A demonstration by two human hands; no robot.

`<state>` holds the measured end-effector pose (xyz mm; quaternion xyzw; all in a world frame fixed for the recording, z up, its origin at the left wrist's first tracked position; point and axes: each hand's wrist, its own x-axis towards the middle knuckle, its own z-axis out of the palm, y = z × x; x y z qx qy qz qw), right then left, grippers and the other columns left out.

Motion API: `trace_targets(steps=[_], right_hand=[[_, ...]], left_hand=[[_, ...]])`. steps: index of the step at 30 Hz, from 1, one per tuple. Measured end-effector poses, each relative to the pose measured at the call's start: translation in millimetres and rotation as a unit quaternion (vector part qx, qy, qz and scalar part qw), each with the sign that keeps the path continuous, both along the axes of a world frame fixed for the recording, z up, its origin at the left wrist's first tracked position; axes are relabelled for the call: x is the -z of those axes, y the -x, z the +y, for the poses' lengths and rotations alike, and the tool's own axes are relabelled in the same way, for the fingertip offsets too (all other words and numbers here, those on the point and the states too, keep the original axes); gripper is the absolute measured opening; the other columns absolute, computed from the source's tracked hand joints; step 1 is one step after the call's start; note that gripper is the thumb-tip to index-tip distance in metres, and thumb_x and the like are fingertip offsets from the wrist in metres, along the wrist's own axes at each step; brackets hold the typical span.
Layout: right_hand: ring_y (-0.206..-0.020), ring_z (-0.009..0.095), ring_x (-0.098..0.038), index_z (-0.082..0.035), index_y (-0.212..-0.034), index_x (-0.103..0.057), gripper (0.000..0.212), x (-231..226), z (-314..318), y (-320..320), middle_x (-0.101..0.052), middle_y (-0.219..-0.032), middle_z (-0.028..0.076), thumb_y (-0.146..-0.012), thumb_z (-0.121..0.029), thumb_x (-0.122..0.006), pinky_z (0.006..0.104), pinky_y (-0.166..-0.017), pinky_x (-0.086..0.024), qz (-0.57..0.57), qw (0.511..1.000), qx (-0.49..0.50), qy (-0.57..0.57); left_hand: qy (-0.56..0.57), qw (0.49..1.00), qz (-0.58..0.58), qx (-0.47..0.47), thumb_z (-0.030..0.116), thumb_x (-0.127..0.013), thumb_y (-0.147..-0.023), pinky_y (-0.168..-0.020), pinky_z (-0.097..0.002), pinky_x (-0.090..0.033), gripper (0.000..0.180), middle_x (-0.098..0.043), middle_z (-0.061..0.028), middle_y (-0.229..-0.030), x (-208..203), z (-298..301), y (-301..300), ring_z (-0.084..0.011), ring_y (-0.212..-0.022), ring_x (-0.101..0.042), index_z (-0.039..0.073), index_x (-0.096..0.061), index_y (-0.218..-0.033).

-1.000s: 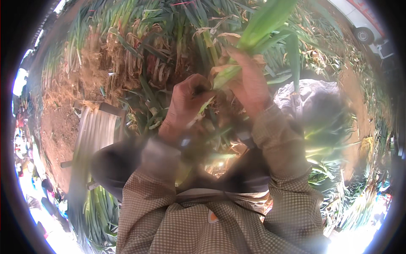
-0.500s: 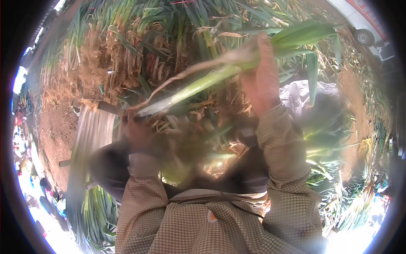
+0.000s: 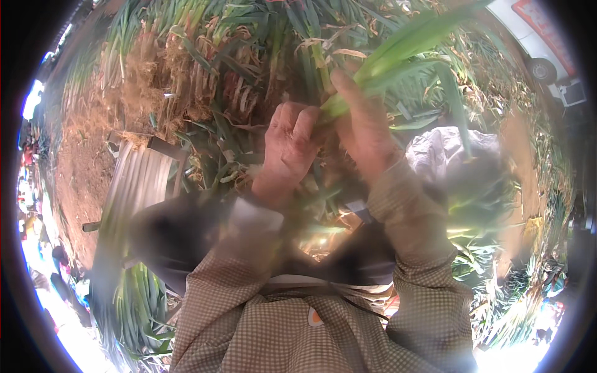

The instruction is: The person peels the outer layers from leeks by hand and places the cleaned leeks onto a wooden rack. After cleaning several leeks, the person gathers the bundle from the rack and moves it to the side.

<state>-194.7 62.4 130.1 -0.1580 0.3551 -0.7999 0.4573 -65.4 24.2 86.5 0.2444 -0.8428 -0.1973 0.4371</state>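
Note:
A leek [image 3: 398,53] slants up to the right in front of me, its broad green leaves fanning toward the upper right. My right hand [image 3: 367,127] is closed around it where the leaves begin, thumb pointing up. Close beside it, my left hand [image 3: 289,140] is closed with its knuckles up, at the lower part of the same leek. The leek's pale stem and root end are hidden behind my left hand, so I cannot tell whether a peeled leaf is also in the fingers.
Rows of leeks with brown roots [image 3: 155,81] are heaped ahead. A corrugated sheet [image 3: 134,186] lies at the left, with more leeks [image 3: 143,304] near it. At the right are a pale cloth [image 3: 451,149] and loose leeks [image 3: 472,255]. A white vehicle [image 3: 535,37] stands far right.
My left hand has moved up and right from the root end to beside my right hand. The right hand has shifted slightly left, and the white stem and dry strand have dropped from sight.

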Motion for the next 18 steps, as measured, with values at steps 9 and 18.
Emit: trace_targets(steps=[9,18], right_hand=[[-0.077,0.010,-0.054,-0.009,-0.112,-0.051,0.043,-3,10,21,-0.054,-0.089,-0.001,-0.083,-0.020,-0.081,0.0300,-0.071,-0.049,-0.037,0.996,0.085,-0.004],[-0.066,0.013,-0.050,-0.008,-0.103,-0.048,0.025,-8,17,57,-0.050,-0.080,0.003,-0.093,-0.022,-0.067,0.0320,-0.061,-0.049,-0.052,0.972,0.228,0.010]], left_hand=[[-0.279,0.945,0.166,-0.037,-0.008,-0.067,-0.082,-0.075,-0.0236,-0.046,0.016,-0.061,-0.0029,-0.090,38,12,-38,-0.0095,-0.084,-0.056,0.004,-0.059,-0.091],[-0.120,0.986,0.111,-0.034,-0.010,-0.059,-0.088,-0.078,-0.0255,-0.046,0.016,-0.062,-0.0033,-0.095,45,11,-58,-0.0106,-0.086,-0.057,0.005,-0.058,-0.093]])
